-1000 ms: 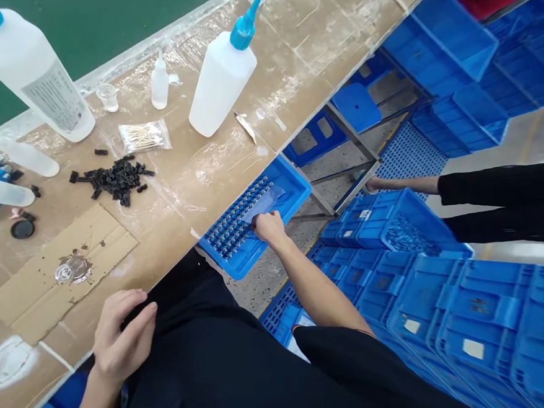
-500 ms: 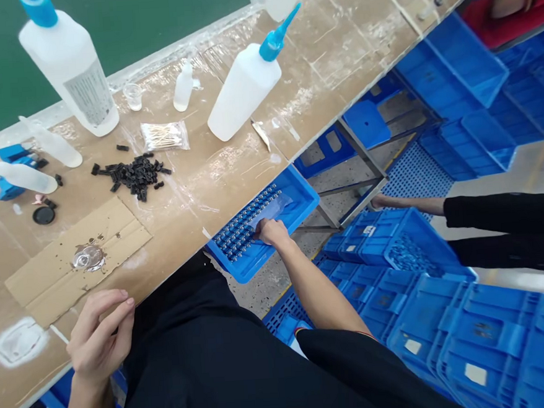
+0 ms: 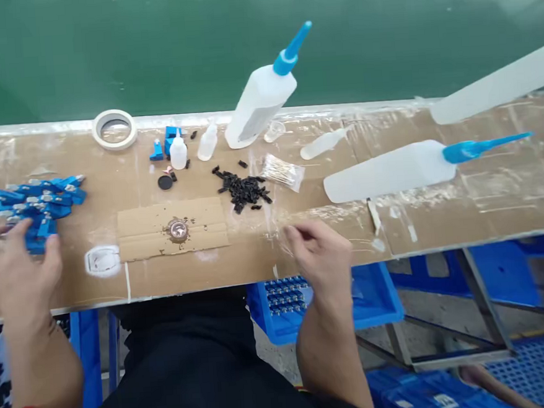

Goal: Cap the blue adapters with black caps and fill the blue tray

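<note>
My left hand [image 3: 20, 265] is at the left end of the table, its fingers spread at the near side of a pile of blue parts with silvery tips [image 3: 48, 198]. Whether a fingertip touches one of them I cannot tell. My right hand [image 3: 319, 250] is over the table's front edge, thumb and fingers pinched together; anything between them is hidden. Below it, a blue tray [image 3: 376, 293] holds rows of small metal-topped pieces [image 3: 285, 296]. Between my hands lie a cardboard strip [image 3: 138, 229] with a wet clear puddle [image 3: 178, 230] and a heap of small black pieces [image 3: 243, 190].
A big white bottle with a blue nozzle [image 3: 260, 102] stands at the back; another large bottle [image 3: 391, 171] appears at the right. A bag of cotton swabs [image 3: 283, 171], small squeeze bottles [image 3: 178, 153], a tape roll [image 3: 114, 130] and a black round cap [image 3: 165, 182] are on the table.
My view has swung left and levelled. My right hand has come up out of the blue tray to above the table edge. My left hand has moved left to the blue parts, its fingers spreading.
</note>
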`<action>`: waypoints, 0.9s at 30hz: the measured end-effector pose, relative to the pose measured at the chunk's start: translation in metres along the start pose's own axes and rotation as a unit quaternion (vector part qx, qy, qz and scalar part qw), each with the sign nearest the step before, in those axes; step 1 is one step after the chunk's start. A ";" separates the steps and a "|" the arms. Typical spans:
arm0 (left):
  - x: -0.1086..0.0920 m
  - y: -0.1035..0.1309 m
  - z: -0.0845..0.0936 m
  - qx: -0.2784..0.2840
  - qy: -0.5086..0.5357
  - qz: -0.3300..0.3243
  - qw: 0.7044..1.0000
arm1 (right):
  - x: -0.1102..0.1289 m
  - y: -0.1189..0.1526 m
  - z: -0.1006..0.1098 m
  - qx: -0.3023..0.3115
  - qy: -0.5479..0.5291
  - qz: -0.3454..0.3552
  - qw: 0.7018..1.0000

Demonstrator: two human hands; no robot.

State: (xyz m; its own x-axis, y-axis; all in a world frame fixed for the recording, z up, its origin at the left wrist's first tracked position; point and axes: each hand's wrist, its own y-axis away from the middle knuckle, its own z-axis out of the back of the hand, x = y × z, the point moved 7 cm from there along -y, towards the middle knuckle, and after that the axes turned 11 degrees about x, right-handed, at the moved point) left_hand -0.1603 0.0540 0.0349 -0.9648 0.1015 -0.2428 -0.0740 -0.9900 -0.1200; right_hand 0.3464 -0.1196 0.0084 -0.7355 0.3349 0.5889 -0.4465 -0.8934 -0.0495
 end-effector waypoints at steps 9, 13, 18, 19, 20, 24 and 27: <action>0.008 0.007 -0.018 -0.013 -0.093 -0.032 0.995 | 0.005 -0.056 -0.069 0.097 0.026 0.045 0.994; 0.006 0.010 -0.020 0.016 -0.073 0.005 0.997 | 0.002 -0.037 -0.059 0.043 -0.103 0.001 0.994; -0.004 0.020 -0.013 -0.093 0.040 0.022 0.995 | 0.031 0.005 -0.066 -0.014 -0.456 -0.041 0.889; -0.009 0.026 -0.005 -0.155 0.106 0.018 0.982 | 0.043 0.012 -0.075 0.020 -0.519 -0.053 0.853; -0.014 0.034 0.003 -0.219 0.190 0.013 0.957 | 0.055 0.017 -0.086 0.063 -0.569 -0.068 0.817; -0.041 0.053 0.001 -0.254 0.607 0.052 0.751 | 0.096 0.033 -0.118 0.200 -0.673 -0.128 0.700; -0.098 0.058 -0.036 0.016 0.812 0.138 0.567 | 0.114 0.039 -0.129 0.247 -0.709 -0.146 0.644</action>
State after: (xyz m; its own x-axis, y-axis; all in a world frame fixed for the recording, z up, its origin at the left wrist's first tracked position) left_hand -0.0608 -0.0103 0.0169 0.5617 -0.1268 -0.8176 -0.0068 -0.9889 0.1487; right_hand 0.1793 -0.0774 -0.0306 0.7038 0.2129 0.6777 0.0141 -0.9580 0.2863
